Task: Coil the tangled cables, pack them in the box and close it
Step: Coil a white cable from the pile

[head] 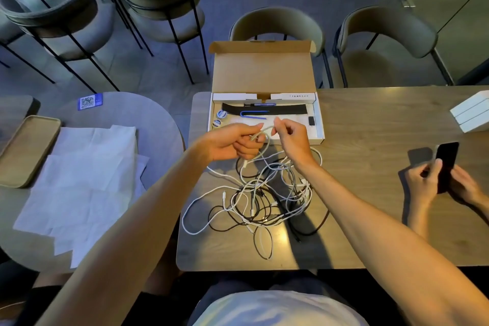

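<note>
A tangle of white and black cables lies on the wooden table in front of me. One white cable rises from the pile to both hands. My left hand grips a few turns of it in curled fingers. My right hand pinches the same cable just to the right, close above the pile. Behind the hands sits the open cardboard box, its lid standing upright. Inside lie a black strap, a blue pen and round blue items.
Another person's hands hold a dark phone at the right. White boxes stand at the table's far right. White papers and a tray lie on the round table to the left. Chairs stand behind.
</note>
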